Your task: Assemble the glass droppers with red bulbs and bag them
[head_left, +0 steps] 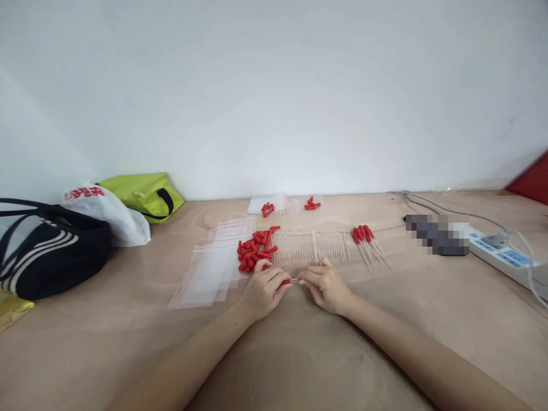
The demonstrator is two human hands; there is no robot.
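Observation:
My left hand (pixel 267 288) is closed on a red rubber dropper bulb (pixel 286 281), only part of which shows between the fingertips. Facing it, my right hand (pixel 327 286) pinches a thin clear dropper tube (pixel 294 280), whose end meets the bulb or lies right at its mouth; I cannot tell how deep. Just beyond my left hand is a heap of red dropper bulbs (pixel 255 251). Beyond my right hand, many clear dropper tubes (pixel 310 245) lie side by side in a row. Several droppers with red bulbs on their tubes (pixel 363 235) lie to the right of that row.
Clear zip bags (pixel 201 277) overlap on the left. Small bags with red bulbs (pixel 268 208) lie near the wall. A black bag (pixel 64 245), a white plastic bag (pixel 111 217) and a green bag (pixel 145 194) stand far left. A power strip (pixel 500 251) with cables lies right.

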